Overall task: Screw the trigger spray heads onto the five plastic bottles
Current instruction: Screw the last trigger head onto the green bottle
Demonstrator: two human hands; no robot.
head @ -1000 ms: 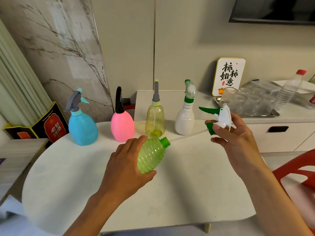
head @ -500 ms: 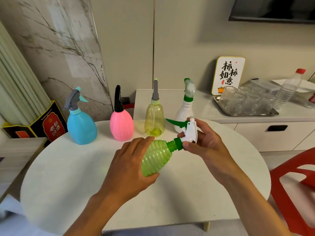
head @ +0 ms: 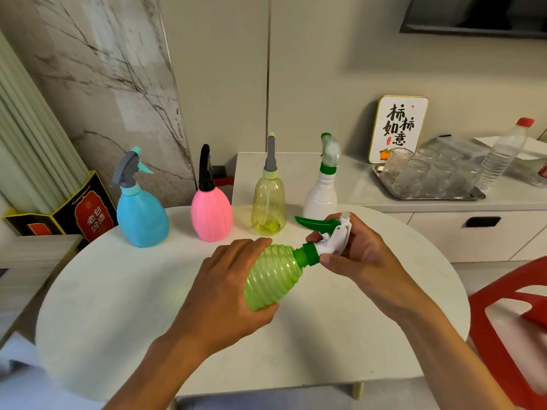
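Above the middle of the round white desk (head: pixel 118 306), the white spray head (head: pixel 336 236) with its green trigger now sits on the neck of the green ribbed bottle (head: pixel 273 278); a second ago it was held well apart, off to the right, and half a second ago it had just met the neck. So the last of the five is being threaded on, judging by the blue bottle (head: pixel 142 214), pink bottle (head: pixel 211 216), yellow bottle (head: pixel 268 205) and white bottle (head: pixel 321 196) standing capped along the far edge. The left hand (head: pixel 225 291) is wrapped around the green bottle's belly, tilting it neck-up toward the right. The right hand (head: pixel 358 255) is clamped on the head, thumb and fingertips pinching at the green collar, wrist cocked as if to twist
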